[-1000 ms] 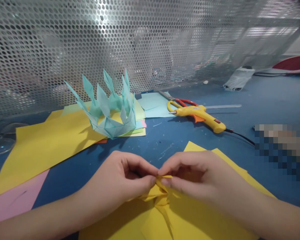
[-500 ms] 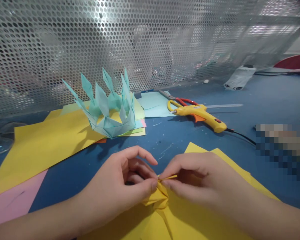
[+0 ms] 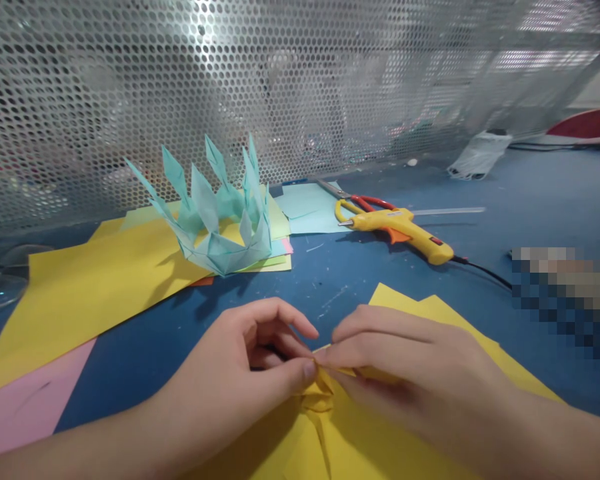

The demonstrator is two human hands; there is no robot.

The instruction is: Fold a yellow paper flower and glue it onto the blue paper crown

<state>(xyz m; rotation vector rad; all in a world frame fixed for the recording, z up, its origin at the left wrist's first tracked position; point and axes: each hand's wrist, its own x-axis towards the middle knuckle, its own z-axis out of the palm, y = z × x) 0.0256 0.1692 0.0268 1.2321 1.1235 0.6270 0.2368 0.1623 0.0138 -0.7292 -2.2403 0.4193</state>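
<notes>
A small folded piece of yellow paper (image 3: 320, 395) is pinched between my two hands at the bottom middle. My left hand (image 3: 260, 360) is closed on its left side, thumb in front and fingers curled behind. On the other side my right hand (image 3: 405, 367) grips the paper's upper edge, its fingers covering much of it. Beneath both hands lie yellow sheets (image 3: 380, 440). Farther back on the left stands a light blue folded paper crown (image 3: 220, 250) with several pointed tips.
A yellow glue gun (image 3: 405, 233) with a black cord lies beside scissors (image 3: 365, 202) and light blue paper (image 3: 305, 207). Yellow paper (image 3: 90, 280) and pink paper (image 3: 35, 393) spread across the left. A perforated metal panel (image 3: 300, 87) rises behind the blue table (image 3: 290, 287).
My right hand has turned over the folded yellow paper, its fingers now lying lower and covering more of it. The left hand has barely shifted.
</notes>
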